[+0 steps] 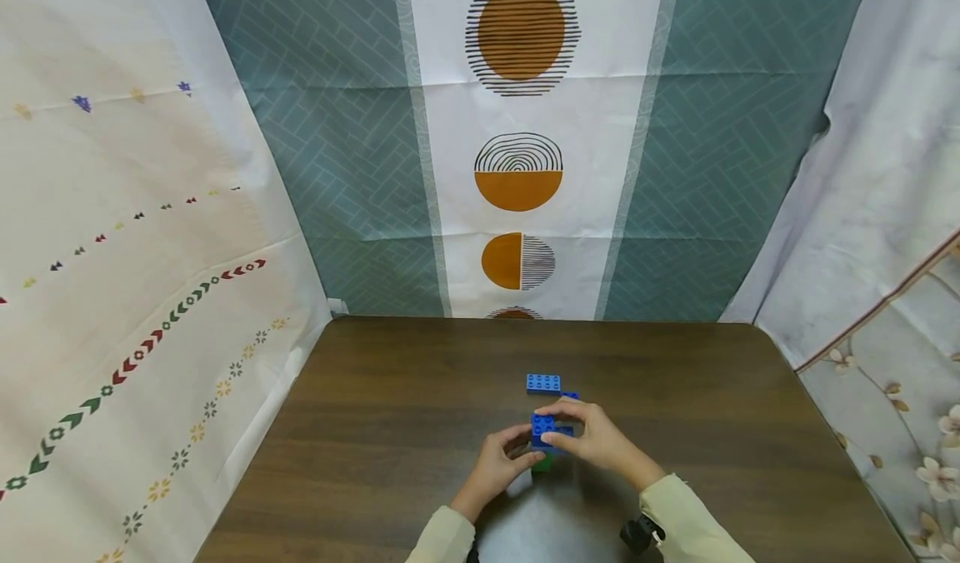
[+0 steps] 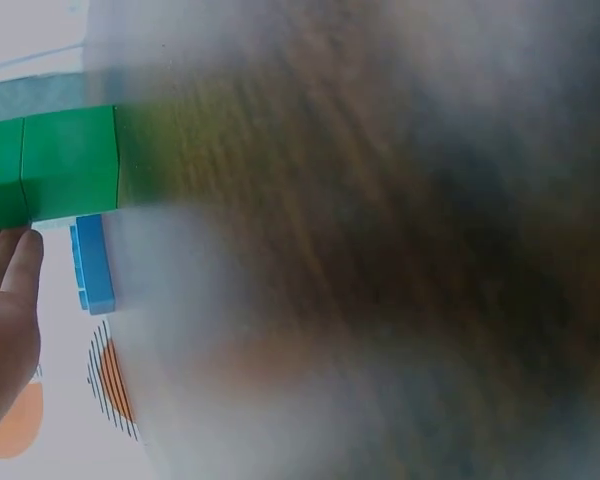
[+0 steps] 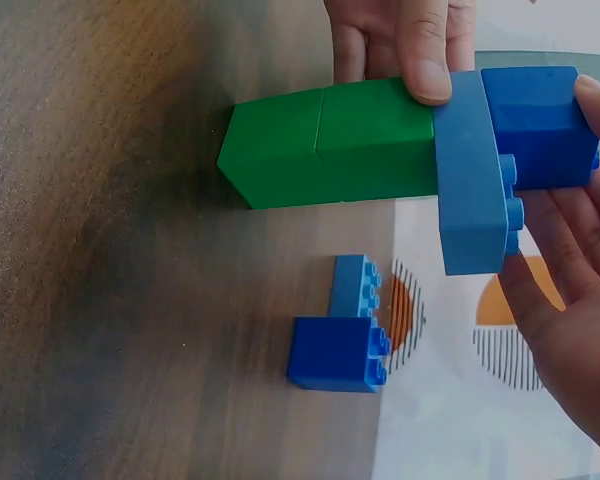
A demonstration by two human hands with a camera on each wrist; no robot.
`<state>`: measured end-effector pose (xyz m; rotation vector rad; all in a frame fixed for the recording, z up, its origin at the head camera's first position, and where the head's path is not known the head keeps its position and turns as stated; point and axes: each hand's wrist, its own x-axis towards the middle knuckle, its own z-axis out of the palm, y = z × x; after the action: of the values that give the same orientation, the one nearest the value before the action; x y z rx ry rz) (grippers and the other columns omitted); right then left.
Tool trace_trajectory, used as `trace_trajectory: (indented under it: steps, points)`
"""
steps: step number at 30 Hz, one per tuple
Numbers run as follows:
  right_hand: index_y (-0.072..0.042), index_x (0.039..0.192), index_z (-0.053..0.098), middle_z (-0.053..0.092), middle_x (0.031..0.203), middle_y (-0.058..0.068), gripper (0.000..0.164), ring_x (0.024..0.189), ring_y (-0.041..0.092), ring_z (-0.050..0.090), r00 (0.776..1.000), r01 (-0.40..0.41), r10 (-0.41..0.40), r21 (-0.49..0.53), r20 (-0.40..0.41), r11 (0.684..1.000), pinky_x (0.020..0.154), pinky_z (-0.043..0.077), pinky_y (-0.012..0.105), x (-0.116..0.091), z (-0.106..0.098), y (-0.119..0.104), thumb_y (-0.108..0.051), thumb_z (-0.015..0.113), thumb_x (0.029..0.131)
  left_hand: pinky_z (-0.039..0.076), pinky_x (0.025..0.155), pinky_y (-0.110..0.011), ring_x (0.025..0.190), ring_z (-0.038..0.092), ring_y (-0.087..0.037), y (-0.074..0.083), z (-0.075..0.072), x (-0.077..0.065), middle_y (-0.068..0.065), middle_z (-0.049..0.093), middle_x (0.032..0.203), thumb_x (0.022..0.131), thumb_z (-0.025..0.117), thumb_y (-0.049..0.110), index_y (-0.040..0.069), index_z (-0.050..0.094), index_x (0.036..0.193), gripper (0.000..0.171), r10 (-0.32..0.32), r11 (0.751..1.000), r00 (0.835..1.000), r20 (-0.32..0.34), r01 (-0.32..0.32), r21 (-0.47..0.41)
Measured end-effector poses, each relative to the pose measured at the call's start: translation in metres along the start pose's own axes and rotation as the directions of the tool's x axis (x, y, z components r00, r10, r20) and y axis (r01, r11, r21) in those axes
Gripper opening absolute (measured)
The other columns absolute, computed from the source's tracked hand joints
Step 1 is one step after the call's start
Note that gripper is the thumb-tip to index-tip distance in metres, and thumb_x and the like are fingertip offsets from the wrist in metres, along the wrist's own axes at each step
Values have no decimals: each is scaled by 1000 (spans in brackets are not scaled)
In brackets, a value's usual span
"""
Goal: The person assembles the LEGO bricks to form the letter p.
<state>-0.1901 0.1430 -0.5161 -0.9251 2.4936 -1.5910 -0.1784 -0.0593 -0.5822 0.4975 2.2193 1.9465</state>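
Observation:
Two green toy bricks (image 3: pixel 375 135) stand stacked on the table, with a long blue brick (image 3: pixel 470 180) across them, one end jutting past. A darker blue brick (image 1: pixel 543 424) sits on top of that. My right hand (image 1: pixel 600 442) pinches this top brick between thumb and fingers. From the left, my left hand (image 1: pixel 495 463) grips the tower, its thumb (image 3: pixel 427 70) where the upper green brick meets the long blue one. In the left wrist view, fingertips lie against the green bricks (image 2: pixel 70 165), while the upper part of the tower is out of frame.
Behind the tower on the brown wooden table (image 1: pixel 390 396) lie a long blue brick (image 1: pixel 543 384) and a dark blue brick (image 3: pixel 330 353), the latter partly hidden by my right hand in the head view. A patterned cloth (image 1: pixel 337 171) hangs past the far edge.

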Motion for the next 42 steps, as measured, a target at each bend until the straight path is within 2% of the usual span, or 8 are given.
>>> trace_trajectory:
  steps: [9,18,22,25,29,32,36,42]
  points:
    - [5,116,63,65,108,18,29,99,27,64,1000,17,-17,18,1,1000,86,55,33,-2,-4,-24,-2,69,88,51,93,-37,114,60,-31,0,0,0,-17,64,121,89,70,8,0,61,125,38,23,1000,1000,11,-23,20]
    - [5,115,64,64,110,18,29,101,29,62,1000,19,-19,20,-5,1000,88,52,23,-1,-6,-32,-2,70,87,50,96,-36,118,57,-31,5,2,-2,-17,61,125,90,68,9,0,57,129,41,34,999,999,9,-33,-20]
    - [3,114,66,63,112,17,30,101,31,60,999,41,-41,-8,-20,999,88,52,27,-1,-6,-32,-4,71,86,49,96,-39,116,57,-35,10,2,-4,-21,61,123,90,68,5,-3,57,127,40,57,998,998,-21,-58,-37]
    - [3,113,66,63,111,17,30,101,34,59,998,56,-57,-30,-28,998,88,52,30,-1,-6,-32,-4,72,85,48,97,-44,115,56,-41,21,1,-6,-25,60,122,89,67,3,-6,56,126,39,94,994,995,-30,-96,-52]
    - [2,113,67,63,111,17,30,103,35,59,999,39,-40,-39,-33,998,90,51,27,-2,-6,-34,-5,72,85,44,99,-51,116,54,-45,38,-1,-6,-28,59,122,89,67,3,-8,55,125,39,134,988,991,-21,-136,-73]
    - [2,114,66,63,112,17,30,104,36,58,999,23,-24,-36,-33,999,90,50,28,-2,-5,-36,-5,71,86,41,99,-56,116,53,-46,43,-2,-6,-28,59,121,89,67,3,-9,56,124,38,156,985,988,-12,-156,-75]
    - [3,116,65,62,114,18,30,105,37,57,999,12,-13,-30,-31,999,89,50,30,-2,-4,-33,-5,70,87,41,98,-58,114,54,-47,44,-3,-5,-29,60,119,89,67,2,-11,56,121,36,178,982,984,-11,-179,-64]
    - [-2,117,66,62,117,13,31,107,32,57,999,-7,3,-65,-54,998,89,51,34,-3,2,-10,-9,71,87,44,97,-54,113,56,-44,40,-2,-4,-28,61,118,88,67,2,-10,57,121,36,178,983,984,-7,-178,-54]
